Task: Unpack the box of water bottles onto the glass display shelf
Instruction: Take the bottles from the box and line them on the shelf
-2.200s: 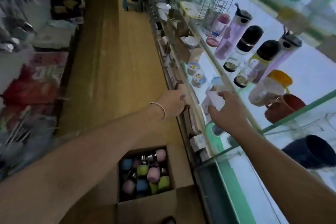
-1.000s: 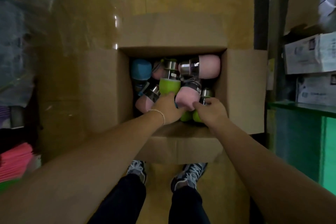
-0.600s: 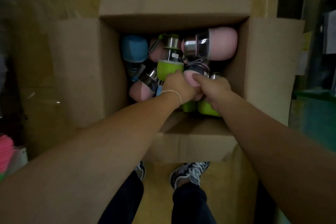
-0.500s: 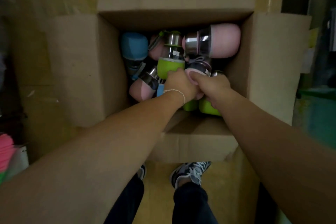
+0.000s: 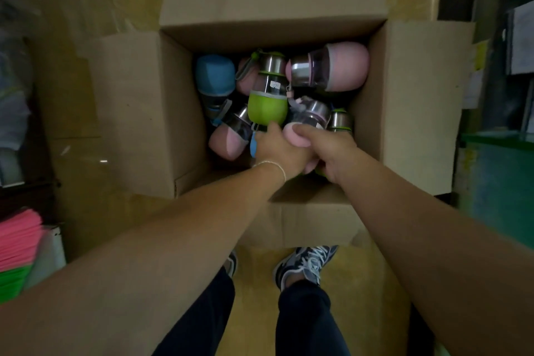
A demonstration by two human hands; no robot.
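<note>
An open cardboard box (image 5: 138, 113) stands on the floor in front of my feet. Inside lie several short water bottles with steel caps: a blue one (image 5: 215, 75), a green one (image 5: 267, 108), a pink one (image 5: 344, 66) at the back right and another pink one (image 5: 226, 140) at the left. Both my hands are down in the box, pressed together. My right hand (image 5: 332, 150) grips a pink bottle (image 5: 310, 118), thumb across its pink end. My left hand (image 5: 278, 150) curls around the same bottle from the left, its thumb against the green bottle. The glass shelf is out of view.
My shoes (image 5: 306, 264) stand on the yellow floor just behind the box's near flap (image 5: 306, 225). A green cabinet (image 5: 500, 185) rises on the right. A pink and green stack (image 5: 17, 243) sits at the lower left.
I turned from the shelf and bent over the box. Both hands reached in and closed together on the pink bottle; over the last half second they barely shifted.
</note>
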